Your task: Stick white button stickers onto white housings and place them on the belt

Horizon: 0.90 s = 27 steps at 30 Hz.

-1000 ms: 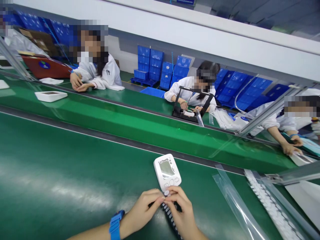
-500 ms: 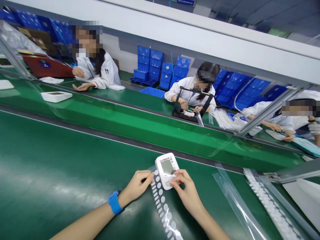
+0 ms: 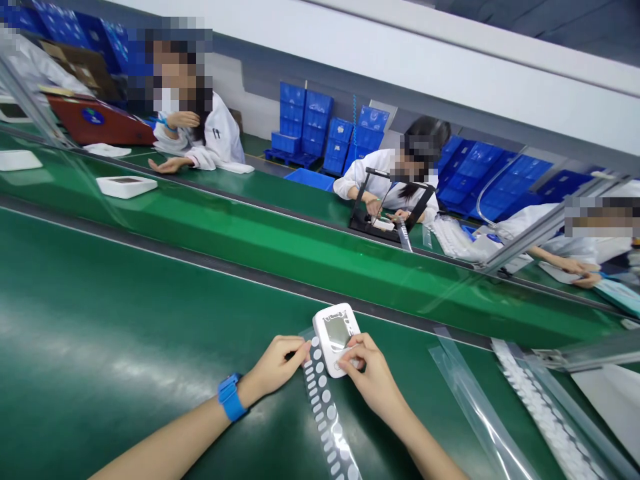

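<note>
On shiny green worktop (image 3: 125,333): white rounded plastic device (image 3: 331,355) w/ grey screen (image 3: 338,331), prob. light, stiff, best held by sides; left of it, L hand (image 3: 275,365) pinches clear sticker-dotted plastic strip (image 3: 323,405), prob. floppy; R hand (image 3: 374,375), narrow pinch, at device's lower face, can't tell if holding anything

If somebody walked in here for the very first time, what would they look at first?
Probably the small white gadget with a grey screen, lying on the green table with the right hand at its lower end. Next, the clear strip of white dots beside it, its top edge at the left hand's fingertips, and the bright blue wristband on the left wrist.
</note>
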Each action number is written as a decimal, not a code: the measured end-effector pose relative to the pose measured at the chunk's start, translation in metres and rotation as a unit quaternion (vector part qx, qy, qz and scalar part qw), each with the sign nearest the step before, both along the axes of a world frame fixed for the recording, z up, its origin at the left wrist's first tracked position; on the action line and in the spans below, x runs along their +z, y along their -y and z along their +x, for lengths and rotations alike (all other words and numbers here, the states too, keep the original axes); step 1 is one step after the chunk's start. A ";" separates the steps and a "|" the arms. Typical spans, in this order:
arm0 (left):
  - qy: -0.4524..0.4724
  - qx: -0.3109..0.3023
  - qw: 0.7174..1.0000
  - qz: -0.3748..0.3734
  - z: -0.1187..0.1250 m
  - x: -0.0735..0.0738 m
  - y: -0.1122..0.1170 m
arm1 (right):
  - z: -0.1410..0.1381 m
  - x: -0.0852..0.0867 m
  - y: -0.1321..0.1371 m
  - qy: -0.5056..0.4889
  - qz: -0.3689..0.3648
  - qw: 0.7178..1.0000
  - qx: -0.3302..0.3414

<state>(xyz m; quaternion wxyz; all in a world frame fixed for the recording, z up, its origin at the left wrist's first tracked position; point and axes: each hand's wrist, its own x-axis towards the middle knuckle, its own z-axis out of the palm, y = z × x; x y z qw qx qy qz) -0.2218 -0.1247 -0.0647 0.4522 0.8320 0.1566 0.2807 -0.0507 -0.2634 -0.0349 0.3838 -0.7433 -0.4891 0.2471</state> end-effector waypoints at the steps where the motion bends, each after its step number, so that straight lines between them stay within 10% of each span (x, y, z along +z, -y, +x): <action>1: -0.001 0.000 1.000 0.000 0.000 0.000 0.000 | 0.000 -0.001 0.000 -0.001 0.001 1.000 -0.001; 27: -0.031 -0.040 0.997 -0.065 0.001 0.006 0.010 | 0.000 -0.011 0.002 0.005 0.054 0.998 -0.015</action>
